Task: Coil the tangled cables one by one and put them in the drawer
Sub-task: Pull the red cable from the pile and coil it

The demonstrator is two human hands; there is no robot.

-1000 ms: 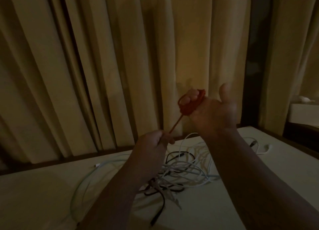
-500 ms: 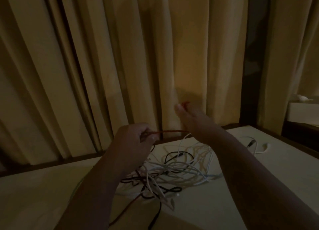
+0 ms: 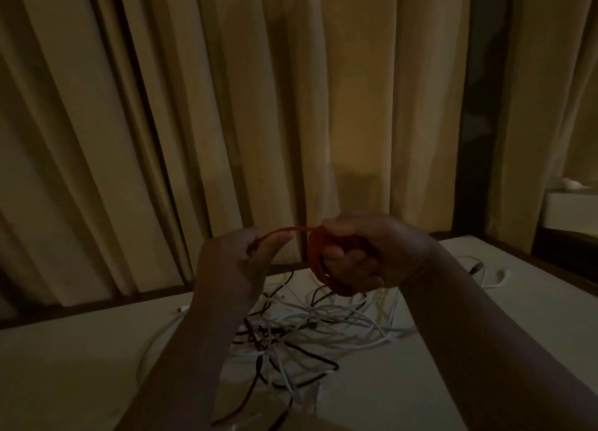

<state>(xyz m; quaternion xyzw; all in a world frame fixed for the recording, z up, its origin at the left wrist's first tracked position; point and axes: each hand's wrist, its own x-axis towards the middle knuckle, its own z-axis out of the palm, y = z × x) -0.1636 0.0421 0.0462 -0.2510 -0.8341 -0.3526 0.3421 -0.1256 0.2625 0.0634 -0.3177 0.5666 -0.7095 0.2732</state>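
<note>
Your right hand [image 3: 365, 255] grips the red cable [image 3: 315, 262], its loops wound round your fingers. At its 9 o'clock, your left hand [image 3: 238, 264] pinches the free strand. The tangled cables [image 3: 323, 327], white and black, lie on the worktop [image 3: 81, 349] at 6 o'clock of both hands.

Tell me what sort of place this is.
Probably a dim bedroom or hotel room: long beige curtains hang behind a pale surface, maybe a bed or table, strewn with tangled cables, and a white cabinet stands at the right.
</note>
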